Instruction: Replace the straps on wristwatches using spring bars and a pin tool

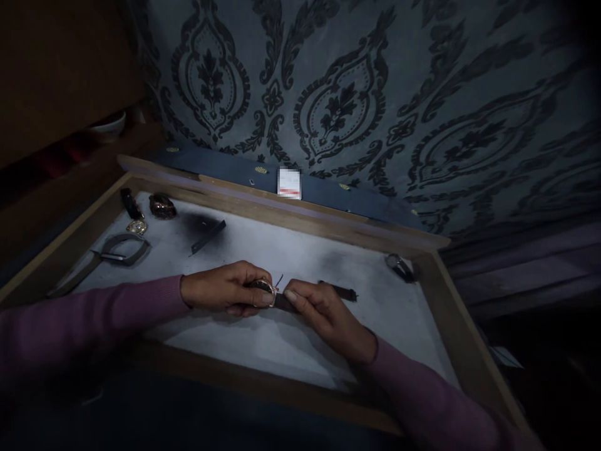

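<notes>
My left hand (237, 288) is closed around the round case of a wristwatch (263, 287), which has a dark dial and a gold-coloured rim. A brown watch strap (284, 303) meets the case on its right side, and my right hand (322, 313) pinches that strap between thumb and fingers. Whether the strap is joined to the case I cannot tell. Between the hands a thin dark sliver (279, 280) sticks up by the case. Just behind my right hand another brown strap piece (345, 291) lies on the white surface.
A wooden-rimmed tray (282, 203) surrounds the work. At its left lie a grey-strapped watch (124, 250), a gold watch (136, 226) and a dark brown watch (162, 205). A dark strap piece (209, 237) is nearer the middle, and a black watch (399, 267) sits far right.
</notes>
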Tool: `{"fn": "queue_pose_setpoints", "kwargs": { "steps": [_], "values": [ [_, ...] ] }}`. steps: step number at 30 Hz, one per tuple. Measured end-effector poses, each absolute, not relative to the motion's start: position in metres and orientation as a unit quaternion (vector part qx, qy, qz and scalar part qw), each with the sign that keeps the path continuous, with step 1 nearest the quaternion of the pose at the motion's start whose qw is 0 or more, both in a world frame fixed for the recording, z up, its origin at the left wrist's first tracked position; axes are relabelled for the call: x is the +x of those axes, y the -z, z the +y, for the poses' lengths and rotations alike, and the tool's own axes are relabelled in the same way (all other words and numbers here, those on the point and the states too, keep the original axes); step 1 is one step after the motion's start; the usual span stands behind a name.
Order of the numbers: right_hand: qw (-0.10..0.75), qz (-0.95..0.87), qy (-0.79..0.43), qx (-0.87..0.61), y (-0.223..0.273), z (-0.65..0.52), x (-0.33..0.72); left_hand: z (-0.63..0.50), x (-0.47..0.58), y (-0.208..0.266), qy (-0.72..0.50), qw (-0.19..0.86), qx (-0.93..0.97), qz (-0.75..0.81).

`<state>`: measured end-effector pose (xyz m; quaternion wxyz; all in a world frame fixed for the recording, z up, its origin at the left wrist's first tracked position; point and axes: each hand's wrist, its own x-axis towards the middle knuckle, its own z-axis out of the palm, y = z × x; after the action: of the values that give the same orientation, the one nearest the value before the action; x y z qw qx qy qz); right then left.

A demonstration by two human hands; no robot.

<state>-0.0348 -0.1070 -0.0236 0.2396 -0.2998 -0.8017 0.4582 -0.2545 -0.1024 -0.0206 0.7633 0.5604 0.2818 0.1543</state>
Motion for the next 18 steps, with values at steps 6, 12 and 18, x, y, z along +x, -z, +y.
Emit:
{"fn": "queue_pose_setpoints", "kwargs": {
  "steps": [6, 12, 18],
  "values": [
    [0.226, -0.865, -0.339, -0.294, 0.033, -0.111, -0.035, -0.104, -0.255, 0.022, -0.147, 0.72, 0.608, 0.299],
    [0.225, -0.906, -0.229, -0.275, 0.041, -0.115, -0.032, -0.106, -0.255, 0.026, -0.13, 0.781, 0.53, 0.305],
    [0.236, -0.885, -0.295, -0.272, 0.035, -0.114, -0.034, -0.105, -0.255, 0.025, -0.131, 0.789, 0.523, 0.293]
  ]
}}
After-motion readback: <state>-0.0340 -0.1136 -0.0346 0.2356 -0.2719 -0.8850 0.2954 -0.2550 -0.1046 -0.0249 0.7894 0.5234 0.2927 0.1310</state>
